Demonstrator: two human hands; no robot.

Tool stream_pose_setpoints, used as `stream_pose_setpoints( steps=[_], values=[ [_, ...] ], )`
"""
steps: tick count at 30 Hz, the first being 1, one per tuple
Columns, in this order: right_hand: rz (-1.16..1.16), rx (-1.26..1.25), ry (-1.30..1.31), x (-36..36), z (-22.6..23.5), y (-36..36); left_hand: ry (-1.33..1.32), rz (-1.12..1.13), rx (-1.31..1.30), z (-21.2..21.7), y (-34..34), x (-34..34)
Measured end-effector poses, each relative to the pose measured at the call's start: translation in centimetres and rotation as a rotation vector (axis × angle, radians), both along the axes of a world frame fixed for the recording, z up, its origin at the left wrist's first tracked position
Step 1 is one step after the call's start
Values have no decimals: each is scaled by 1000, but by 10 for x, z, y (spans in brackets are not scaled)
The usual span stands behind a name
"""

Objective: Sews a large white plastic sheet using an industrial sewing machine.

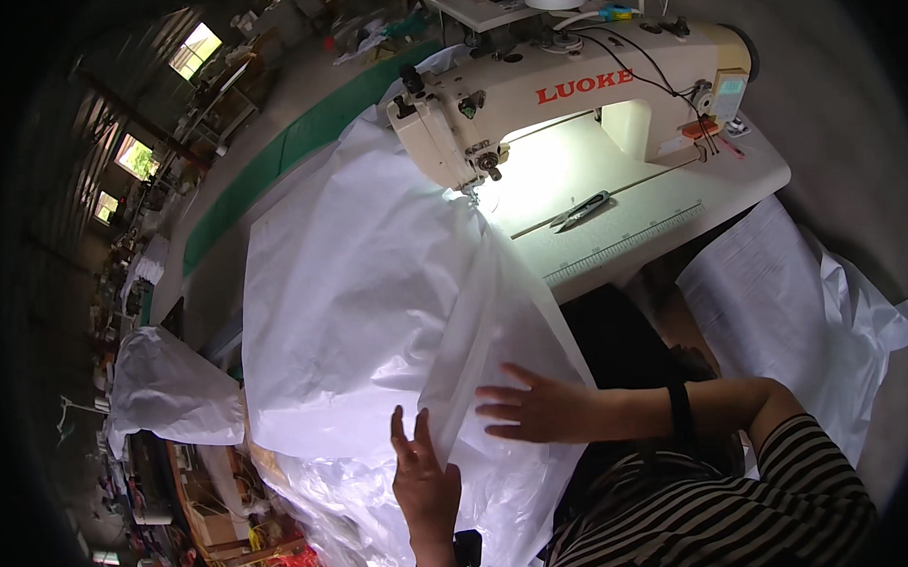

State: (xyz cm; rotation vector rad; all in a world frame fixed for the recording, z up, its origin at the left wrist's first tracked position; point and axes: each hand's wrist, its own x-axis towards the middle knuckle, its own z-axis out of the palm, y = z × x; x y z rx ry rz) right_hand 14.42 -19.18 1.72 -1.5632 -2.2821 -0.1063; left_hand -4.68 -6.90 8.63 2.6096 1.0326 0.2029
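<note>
A large white sheet, thin and shiny like plastic film or coated cloth (334,288), runs from under the sewing machine's needle area (471,195) down toward my lap, with a long fold on its right part. My left hand (426,489) is at the lower end of that fold, fingers stretched upward and apart, thumb close to the sheet. Over the folded part, my right hand (528,409) reaches in from the right with fingers spread, slightly blurred. Neither hand visibly grips the sheet. The cream sewing machine (577,79) has its lamp lit.
Thread snips (581,211) lie on the machine bed beside a printed ruler scale (628,242). More white sheeting (765,303) hangs at the right. A white bundle (172,383) sits at the left, above a cluttered crate. A green strip (289,149) crosses behind the machine.
</note>
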Motion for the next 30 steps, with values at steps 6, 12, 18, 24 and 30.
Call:
stream_pose_setpoints(
  steps=[6, 12, 18, 24, 30],
  values=[
    [47, -250, -323, -1, 0, -10, -77, 26, 372, -5, -3, -32],
    [207, -217, 78, -23, 6, -38, -57, -309, 358, -46, -37, -52],
    [325, -440, -154, -31, 9, -53, -146, -376, 384, -71, -42, -75],
    [331, -342, -86, -30, 19, -68, -274, -323, 500, -57, -56, -65],
    [332, 18, 223, -37, 37, -96, -222, -50, -606, -49, -102, -59]
  ],
)
